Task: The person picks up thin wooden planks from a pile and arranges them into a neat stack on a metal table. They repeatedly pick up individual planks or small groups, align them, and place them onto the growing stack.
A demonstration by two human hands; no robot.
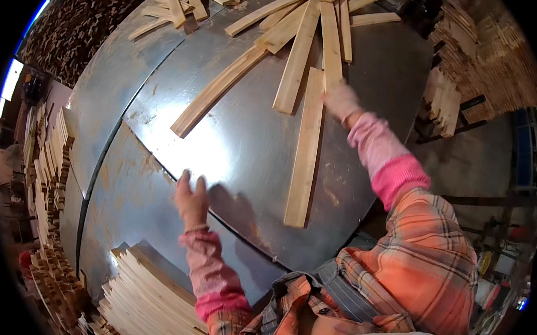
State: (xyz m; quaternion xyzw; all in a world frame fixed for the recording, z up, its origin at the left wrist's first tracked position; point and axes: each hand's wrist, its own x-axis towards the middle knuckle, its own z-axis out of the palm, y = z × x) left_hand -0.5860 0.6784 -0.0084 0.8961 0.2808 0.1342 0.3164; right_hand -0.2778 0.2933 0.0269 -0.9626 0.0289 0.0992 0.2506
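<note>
**Right hand (341, 103) at a board's end as timber fans across a metal surface (377, 82)**

A person in an orange plaid garment (436, 243) works with two hands set well apart. The left hand (191, 205) is empty, fingers spread above the metal. The right hand, blurred, is at the near end of a pale board (331, 41); its fingertips are hard to make out, and whether they are clamped on the wood cannot be told.

Four long boards stand out on the surface: the one at the right hand; a nearest board (304, 163), its far end just beside that hand; a third board (297, 61) to the left; and a bowed-looking fourth board (218, 93), farthest left of them. Beyond, shorter-looking pieces (266, 12) cross and cover one another, so an exact count is not possible. A separate jumble (178, 8) is cut off at the top edge.

One neat stack (149, 297) sits at lower left, its near end cut off by the frame. More stacked timber lines the left side (53, 158) and upper right (489, 63), too dense to count. Glare washes out part of the metal, and the fisheye's black rim swallows the corners.
</note>
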